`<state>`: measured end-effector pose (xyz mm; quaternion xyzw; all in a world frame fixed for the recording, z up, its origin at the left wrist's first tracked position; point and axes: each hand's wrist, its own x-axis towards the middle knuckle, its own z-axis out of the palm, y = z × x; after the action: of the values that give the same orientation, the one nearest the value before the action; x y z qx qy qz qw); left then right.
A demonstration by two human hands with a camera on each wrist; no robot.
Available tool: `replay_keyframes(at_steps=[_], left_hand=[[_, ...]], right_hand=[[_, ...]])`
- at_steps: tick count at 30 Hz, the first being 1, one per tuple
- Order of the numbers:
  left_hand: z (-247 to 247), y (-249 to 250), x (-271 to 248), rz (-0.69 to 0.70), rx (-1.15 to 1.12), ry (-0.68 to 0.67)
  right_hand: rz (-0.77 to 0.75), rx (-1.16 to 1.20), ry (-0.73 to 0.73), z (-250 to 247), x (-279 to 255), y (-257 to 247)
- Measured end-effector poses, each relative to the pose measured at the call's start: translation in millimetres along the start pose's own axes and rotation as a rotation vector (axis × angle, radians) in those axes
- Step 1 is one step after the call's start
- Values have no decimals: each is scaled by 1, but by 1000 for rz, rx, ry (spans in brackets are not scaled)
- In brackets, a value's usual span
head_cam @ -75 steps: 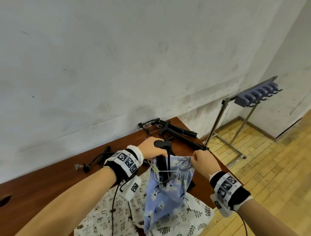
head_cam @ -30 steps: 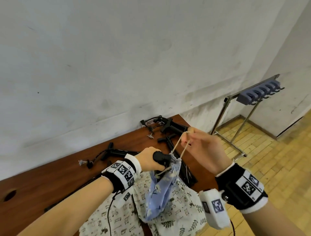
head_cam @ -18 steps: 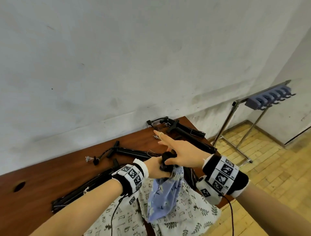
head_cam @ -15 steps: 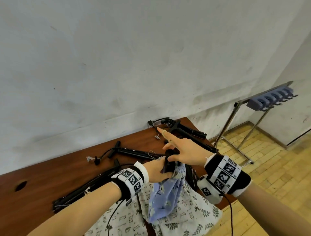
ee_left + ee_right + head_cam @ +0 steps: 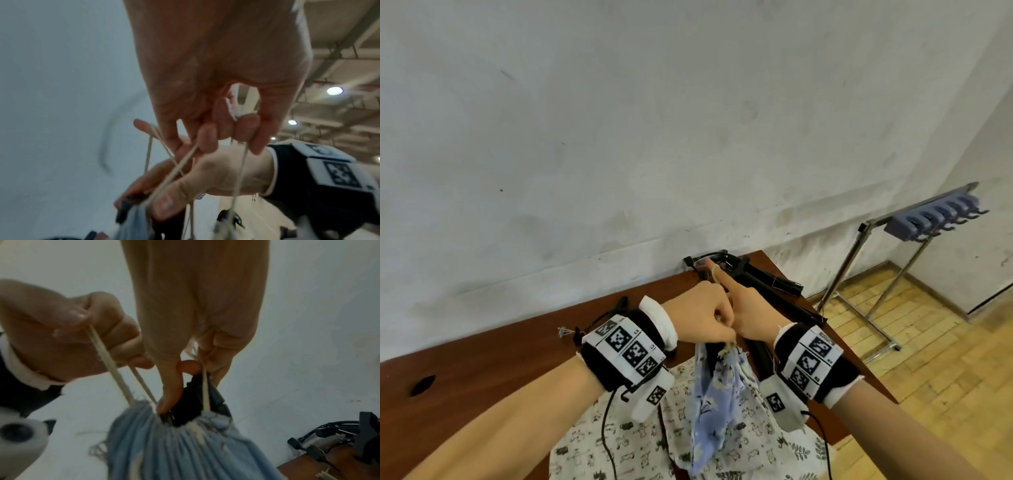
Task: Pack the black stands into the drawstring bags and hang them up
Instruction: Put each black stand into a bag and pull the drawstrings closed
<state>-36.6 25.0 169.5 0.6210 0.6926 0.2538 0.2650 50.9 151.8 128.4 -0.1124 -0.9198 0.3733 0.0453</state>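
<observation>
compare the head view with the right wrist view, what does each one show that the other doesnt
Only the head view shows the hook rack, the patterned cloth bags on the table and both wristbands. Only the right wrist view shows the black stand poking from the gathered mouth. Both show the blue drawstring bag, the left hand and right hand on its cords.

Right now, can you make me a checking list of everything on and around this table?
Surface: brown table, a round hole near its left end.
Job's things: blue flowered bag cinched round a black stand; more black stands at the far edge; patterned white bags lying flat.
Clutter: nothing seen.
Hands: left hand pinches the drawstring; right hand holds the bag mouth, forefinger out.
Cables: wristband wires.
Surroundings: white wall, hook rack, wood floor.
</observation>
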Motion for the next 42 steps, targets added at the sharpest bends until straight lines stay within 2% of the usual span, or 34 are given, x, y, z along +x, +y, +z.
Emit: replay_keyframes(at_steps=[4, 6, 10, 15, 18, 21, 24, 27, 30, 31, 33, 36, 39, 42], left_hand=[[2, -19, 11, -150, -230, 291], [2, -29, 16, -222, -373, 344], [-7, -42, 17, -268, -504, 243], [-5, -34, 12, -231, -827, 62], [0, -30, 14, -203, -728, 110], [1, -30, 16, -174, -582, 171], [14, -36, 17, -147, -629, 240], [36, -50, 14, -172, -760, 396], [57, -56, 12, -248, -590, 378], [63, -54, 14, -278, -493, 377], [71, -49, 22, -311, -361, 469], [72, -44, 32, -298, -297, 566], [70, -48, 33, -270, -198, 496], [70, -54, 31, -239, -162, 452]], right_hand=[[70, 12, 77, -6, 0, 14], [111, 21, 69, -10, -4, 19], [199, 217, 57, -14, -19, 23], [160, 256, -72, -15, -25, 16], [116, 463, -98, -15, -26, 9], [121, 633, 37, -14, -31, 1], [111, 448, 202, -9, -29, -3], [121, 154, 243, -4, -24, -1], [152, 35, 309, -8, -23, -7], [157, 55, 314, -10, -22, -10], [165, 88, 306, -10, -20, -15], [218, 251, 281, -11, -18, -17], [313, 538, 250, -25, -23, -18], [401, 712, 205, -42, -34, -17]])
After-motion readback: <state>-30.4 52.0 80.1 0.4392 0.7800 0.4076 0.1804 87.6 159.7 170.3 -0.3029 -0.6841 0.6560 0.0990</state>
